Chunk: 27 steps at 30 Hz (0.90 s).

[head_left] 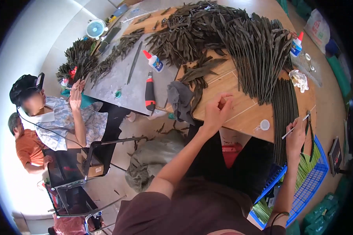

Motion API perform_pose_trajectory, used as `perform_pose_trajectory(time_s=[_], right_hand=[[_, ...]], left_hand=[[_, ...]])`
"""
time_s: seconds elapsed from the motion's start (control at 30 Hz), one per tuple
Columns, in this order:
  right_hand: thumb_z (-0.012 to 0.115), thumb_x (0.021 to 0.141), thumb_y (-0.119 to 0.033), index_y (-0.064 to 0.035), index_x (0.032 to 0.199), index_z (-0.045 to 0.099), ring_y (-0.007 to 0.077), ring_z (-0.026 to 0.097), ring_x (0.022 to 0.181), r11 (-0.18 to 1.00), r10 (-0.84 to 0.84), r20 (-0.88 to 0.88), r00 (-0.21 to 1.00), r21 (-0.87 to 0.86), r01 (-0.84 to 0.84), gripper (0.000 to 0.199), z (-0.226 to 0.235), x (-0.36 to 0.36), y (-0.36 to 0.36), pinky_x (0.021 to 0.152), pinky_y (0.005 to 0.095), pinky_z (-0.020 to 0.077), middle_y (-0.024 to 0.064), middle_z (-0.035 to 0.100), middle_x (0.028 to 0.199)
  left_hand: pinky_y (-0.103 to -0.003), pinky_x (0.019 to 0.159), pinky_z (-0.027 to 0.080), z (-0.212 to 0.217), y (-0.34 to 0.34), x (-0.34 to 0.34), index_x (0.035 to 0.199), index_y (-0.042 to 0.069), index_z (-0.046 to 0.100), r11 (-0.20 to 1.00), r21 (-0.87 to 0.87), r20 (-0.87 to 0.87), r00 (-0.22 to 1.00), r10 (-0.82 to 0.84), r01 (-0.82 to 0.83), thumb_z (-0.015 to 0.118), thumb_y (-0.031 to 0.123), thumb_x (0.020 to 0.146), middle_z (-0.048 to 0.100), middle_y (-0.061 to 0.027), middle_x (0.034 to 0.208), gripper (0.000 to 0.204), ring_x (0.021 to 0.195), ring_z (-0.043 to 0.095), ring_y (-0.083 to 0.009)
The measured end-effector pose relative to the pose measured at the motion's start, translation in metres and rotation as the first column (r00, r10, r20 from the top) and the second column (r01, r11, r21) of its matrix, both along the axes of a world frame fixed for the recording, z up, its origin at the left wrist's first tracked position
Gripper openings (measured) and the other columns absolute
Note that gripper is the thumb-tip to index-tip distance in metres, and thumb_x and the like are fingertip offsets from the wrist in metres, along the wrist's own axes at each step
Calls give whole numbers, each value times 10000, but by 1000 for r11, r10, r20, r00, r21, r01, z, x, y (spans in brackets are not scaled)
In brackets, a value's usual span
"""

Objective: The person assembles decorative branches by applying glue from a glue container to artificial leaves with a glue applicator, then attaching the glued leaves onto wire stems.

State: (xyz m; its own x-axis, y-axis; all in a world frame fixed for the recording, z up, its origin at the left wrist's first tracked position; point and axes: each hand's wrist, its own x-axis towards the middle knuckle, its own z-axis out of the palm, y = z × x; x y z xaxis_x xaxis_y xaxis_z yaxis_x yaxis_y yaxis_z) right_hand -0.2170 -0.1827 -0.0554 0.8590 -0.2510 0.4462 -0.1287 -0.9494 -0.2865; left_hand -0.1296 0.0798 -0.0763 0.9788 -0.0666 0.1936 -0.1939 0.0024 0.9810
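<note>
My left hand is raised over the front edge of the wooden table, its fingers curled together; whatever is between them is hidden. At the right, my right hand grips a thin white stick that slants up across the fingers. Just left of that hand lies a row of bare dark stems, overhanging the table edge. Black-handled pliers or scissors are right beside it; which kind I cannot tell. A small white round dish sits between my hands. Beyond them fan out long dark leaf stems.
Dark artificial leaves heap at the back. Glue bottles, a grey cloth and a red-black handheld tool lie around. A blue basket of green stems stands lower right. A co-worker handles leaves at left.
</note>
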Motion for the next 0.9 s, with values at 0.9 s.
perform_pose_trajectory(time_s=[0.9], right_hand=[[531,831,-41,3,789,381,198,403,591,992,-5,202,979,122,-20,162,17,-4,-12,548,304,380,103,375,654]], left_hand=[[-354,607,458,28,69,112,753,41,560,371,769,532,843,79,-520,648,192,703,576,-111,731,181,728,580,-268]])
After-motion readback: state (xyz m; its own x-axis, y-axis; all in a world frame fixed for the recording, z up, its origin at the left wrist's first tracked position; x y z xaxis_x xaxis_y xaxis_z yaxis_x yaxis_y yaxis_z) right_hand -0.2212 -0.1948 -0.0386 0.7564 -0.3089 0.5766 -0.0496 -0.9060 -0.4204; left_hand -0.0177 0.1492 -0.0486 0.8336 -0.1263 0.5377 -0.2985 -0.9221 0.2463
